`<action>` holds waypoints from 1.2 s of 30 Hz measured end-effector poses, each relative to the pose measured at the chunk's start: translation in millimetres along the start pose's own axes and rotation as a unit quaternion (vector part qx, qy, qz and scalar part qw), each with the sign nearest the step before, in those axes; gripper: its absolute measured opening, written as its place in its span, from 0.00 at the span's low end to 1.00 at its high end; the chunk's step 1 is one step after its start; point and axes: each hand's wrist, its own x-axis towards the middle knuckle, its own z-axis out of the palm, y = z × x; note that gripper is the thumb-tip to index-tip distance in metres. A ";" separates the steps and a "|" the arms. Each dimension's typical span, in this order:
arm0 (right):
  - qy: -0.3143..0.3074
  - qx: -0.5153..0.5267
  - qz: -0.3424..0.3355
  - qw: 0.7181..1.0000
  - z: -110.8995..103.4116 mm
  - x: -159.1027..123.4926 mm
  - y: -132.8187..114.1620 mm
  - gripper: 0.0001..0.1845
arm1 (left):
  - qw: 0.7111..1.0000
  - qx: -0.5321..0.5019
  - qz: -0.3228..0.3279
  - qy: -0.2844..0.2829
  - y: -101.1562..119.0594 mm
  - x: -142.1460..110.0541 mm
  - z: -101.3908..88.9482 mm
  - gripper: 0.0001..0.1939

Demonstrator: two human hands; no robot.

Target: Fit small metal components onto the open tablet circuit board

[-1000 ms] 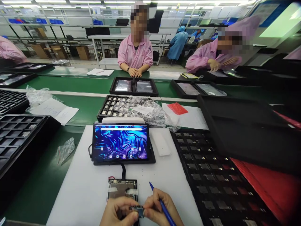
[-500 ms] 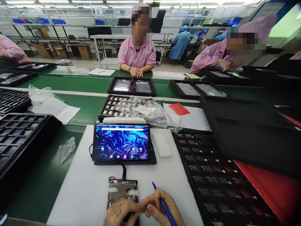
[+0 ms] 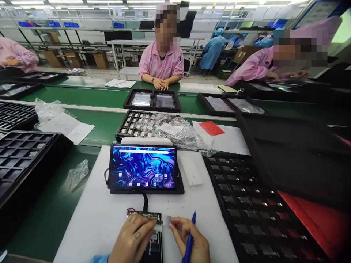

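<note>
Closest to the camera, the left hand (image 3: 134, 239) lies flat on the opened device board (image 3: 149, 233), fingers spread and pressing down rather than gripping, probably to keep it from sliding on the white mat (image 3: 93, 219). Just right of the board, the right hand (image 3: 189, 239) does two jobs at once: a blue pen (image 3: 189, 239) is tucked between its fingers, tip pointing away from the person, while thumb and forefinger pinch a small pale part (image 3: 169, 220) right at the board's top right corner. So that grip is clenched on both pen and part; parking the pen like that likely saves putting it down.

Just beyond the board, a black cable (image 3: 144, 201) runs up to a lit tablet (image 3: 143, 168), propped facing the person so the screen reads easily. To the board's right sits a black tray (image 3: 246, 208) of small components, near the right hand. Left of it, a crumpled plastic bag (image 3: 76, 174) lies on the green table (image 3: 52, 215).

Farther back, past the tablet, another tray under plastic wrap (image 3: 164, 128), then a person in pink (image 3: 161, 64) resting both hands on the far table.
</note>
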 end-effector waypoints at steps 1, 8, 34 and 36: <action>-0.002 -0.005 -0.006 1.000 0.5 0.5 -0.6 0.17 | 1.000 0.005 0.001 -0.006 0.5 0.5 0.9 0.13; 0.033 -0.001 -0.002 0.999 9.6 -1.8 -6.0 0.17 | 0.999 0.018 0.005 -0.028 4.1 6.4 -1.1 0.13; -0.037 -0.020 -0.040 0.998 3.0 0.4 0.9 0.12 | 0.998 0.030 0.020 -0.061 2.0 4.3 -1.2 0.15; -0.034 -0.036 -0.052 0.997 2.6 1.1 0.1 0.12 | 0.995 0.067 0.029 -0.069 1.9 3.4 0.3 0.15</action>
